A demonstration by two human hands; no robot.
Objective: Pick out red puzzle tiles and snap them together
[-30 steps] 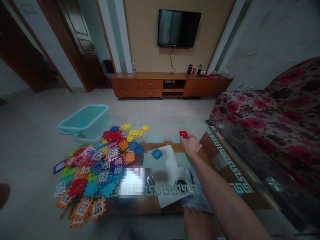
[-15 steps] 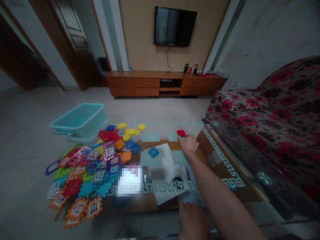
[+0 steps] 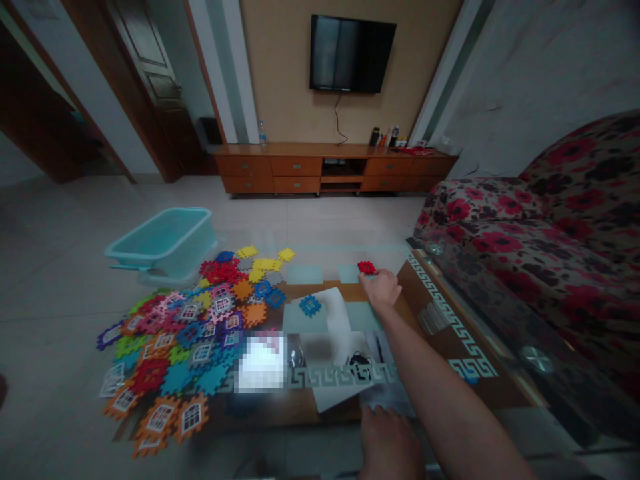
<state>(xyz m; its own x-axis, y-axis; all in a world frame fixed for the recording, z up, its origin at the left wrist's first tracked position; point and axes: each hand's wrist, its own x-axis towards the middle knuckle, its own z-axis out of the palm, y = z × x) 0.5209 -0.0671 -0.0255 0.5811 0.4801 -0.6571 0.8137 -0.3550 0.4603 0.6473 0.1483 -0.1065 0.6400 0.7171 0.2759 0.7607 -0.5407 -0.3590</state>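
My right hand [image 3: 383, 289] reaches out over the glass table, fingers together at the near edge of a red interlocking tile [image 3: 367, 267] with notched edges. The tile sits near the table's far side. My left hand [image 3: 390, 440] is low at the near edge, its fingers curled into a fist; whatever it may hold is hidden. A blue interlocking tile [image 3: 310, 306] lies alone, left of my right forearm. Further left, many-coloured interlocking tiles [image 3: 200, 353] are heaped, some with white window-shaped inserts.
A turquoise plastic tub [image 3: 165, 240] stands beyond the heap at the left. The glass tabletop [image 3: 305, 274] has a patterned border, with papers [image 3: 340, 400] visible around its middle. A flowered sofa [image 3: 500, 213] is at the right. Against the far wall stands a wooden cabinet [image 3: 295, 167].
The whole view has shifted slightly, so things appear a little further right. My right hand stays at the red interlocking tile, and my left hand has hardly moved.
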